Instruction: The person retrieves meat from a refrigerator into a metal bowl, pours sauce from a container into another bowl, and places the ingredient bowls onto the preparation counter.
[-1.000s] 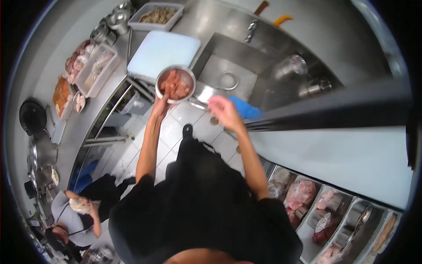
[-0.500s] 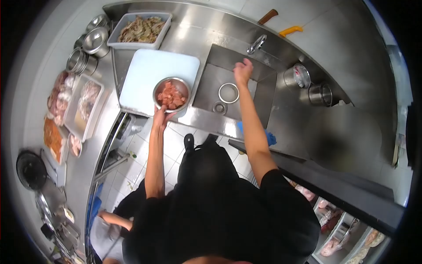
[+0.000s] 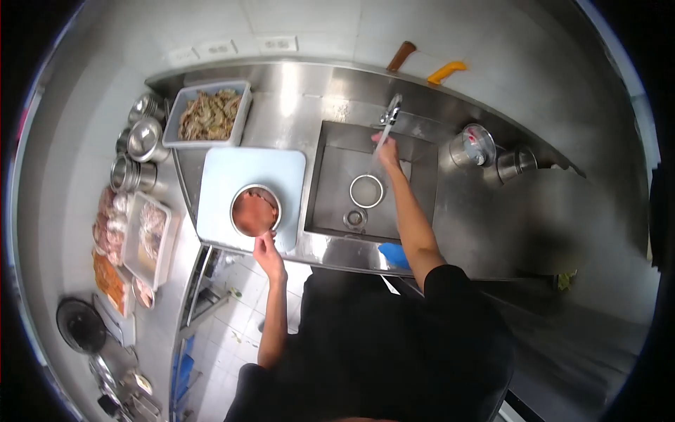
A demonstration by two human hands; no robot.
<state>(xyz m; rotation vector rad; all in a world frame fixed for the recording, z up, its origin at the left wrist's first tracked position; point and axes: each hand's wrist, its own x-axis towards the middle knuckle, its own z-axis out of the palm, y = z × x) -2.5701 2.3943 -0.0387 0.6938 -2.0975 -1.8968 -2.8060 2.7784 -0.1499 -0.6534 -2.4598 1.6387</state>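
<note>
From where I stand the steel counter is the biggest thing, with the sink set into it and the pale cutting board just left of that, near the counter's front edge. Over the board's front half is the metal bowl — round, so no long axis — and the left hand has its grip closed on the near rim; whether the bowl rests or is lifted, I can't tell. The right hand is over the sink, well apart, with the bowl leftward and nearer the front edge. By the back edge stands the faucet; its pale stream crosses those fingers, so I can't make out that grip. The reddish meat is blurred.
</note>
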